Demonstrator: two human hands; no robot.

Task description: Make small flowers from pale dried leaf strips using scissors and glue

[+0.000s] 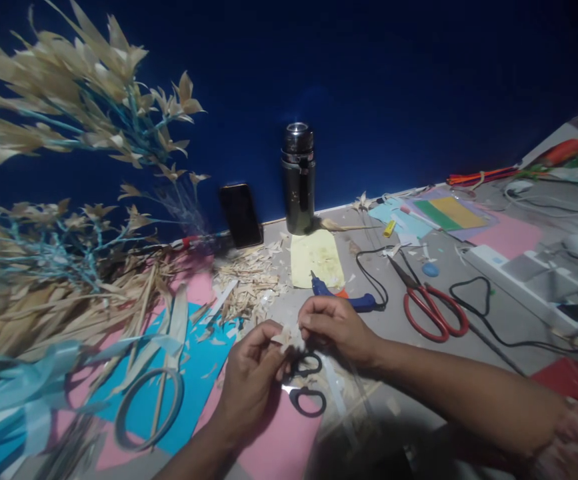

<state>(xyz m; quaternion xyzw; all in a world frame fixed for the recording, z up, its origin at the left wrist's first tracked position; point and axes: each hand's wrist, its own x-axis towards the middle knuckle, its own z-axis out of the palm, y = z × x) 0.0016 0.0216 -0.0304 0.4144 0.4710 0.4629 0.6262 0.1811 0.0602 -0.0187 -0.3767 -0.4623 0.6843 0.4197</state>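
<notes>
Between my two hands is a small pale flower (289, 337) with pointed petals, like dried husk. My left hand (253, 370) pinches it from the left with thumb and fingers. The fingertips of my right hand (336, 327) are closed at the flower's right side; whether they grip a petal or some smaller piece I cannot make out. Just below the hands lie black-handled scissors (309, 402), their blades mostly hidden by my left hand. Behind my right hand rests a blue glue gun (363, 302) with an orange trigger, its nozzle over a yellow paper (317, 257).
Red-handled scissors (431, 310) and a white power strip (519, 287) with cables lie right. A steel flask (299, 180) and a phone (241, 215) stand by the blue wall. Left are husk flowers on blue stems (133, 113), a tape roll (119, 423), blue ribbon (39, 380) and husk scraps (251, 283).
</notes>
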